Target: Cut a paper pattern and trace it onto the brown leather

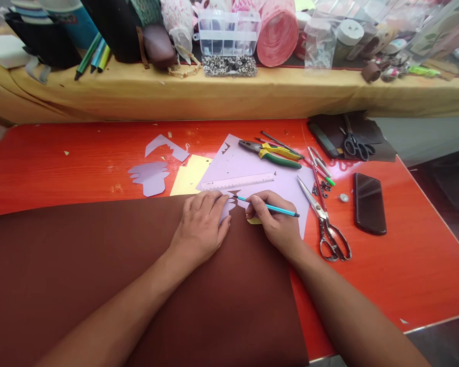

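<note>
My left hand lies flat with its fingers spread a little, pressing a small lilac paper cutout onto a large brown sheet. The cutout has a toothed edge and is partly under the fingers. In my right hand is a slim blue pen, held in a pinch. Its dark tip points left and meets the cutout's edge near the sheet's far border. A bit of yellow paper shows below my right fingers.
Beyond the hands lie a ruler, lilac paper and pliers. Scissors and a phone are to the right. More cutouts sit back left. A cloth-covered shelf with boxes and jars runs along the back.
</note>
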Motion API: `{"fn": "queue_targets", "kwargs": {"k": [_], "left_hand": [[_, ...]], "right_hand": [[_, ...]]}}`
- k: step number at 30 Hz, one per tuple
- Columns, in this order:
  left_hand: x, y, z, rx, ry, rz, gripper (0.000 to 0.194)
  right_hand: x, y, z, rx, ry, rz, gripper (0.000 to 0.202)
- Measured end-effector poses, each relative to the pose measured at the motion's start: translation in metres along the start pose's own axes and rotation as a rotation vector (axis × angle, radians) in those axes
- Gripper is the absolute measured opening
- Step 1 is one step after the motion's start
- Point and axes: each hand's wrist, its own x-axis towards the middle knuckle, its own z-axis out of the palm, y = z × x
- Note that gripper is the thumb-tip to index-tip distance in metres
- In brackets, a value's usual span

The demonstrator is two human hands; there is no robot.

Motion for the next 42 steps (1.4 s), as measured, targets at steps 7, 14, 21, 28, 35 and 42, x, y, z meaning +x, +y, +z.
{"fn": "queue_targets", "kwargs": {"k": [7,14,21,28,35,42], "left_hand": [[0.0007,0.0003,-0.0003,-0.004,-0.014,-0.01,0.044],[0.0017,-0.0001,-0.0005,-0.011,-0.019,-0.015,0.045],[0.0021,0.0004,-0.0009,-0.025,-0.021,-0.023,0.045],[0.0022,0.0001,-0.0009,-0.02,-0.027,-0.022,0.045],[0.002,0.0006,-0.0009,-0.027,-0.018,-0.023,0.045],[0.0024,0.0004,-0.0003,-0.027,-0.019,-0.023,0.045]], "right_hand": [[0.0011,0.0004,0.0003,-0.052,-0.044,-0.071,0.031],[-0.0003,0.0016,0.0008,-0.079,-0.082,-0.067,0.034],[0.001,-0.0002,0.0016,-0.091,-0.099,-0.087,0.033],[0.0016,-0.0024,0.0014,-0.113,-0.109,-0.092,0.033],[0.0024,-0.0023,0.0012,-0.127,-0.111,-0.098,0.033],[0.0016,-0.0012,0.0013,-0.117,-0.098,-0.083,0.036]]}}
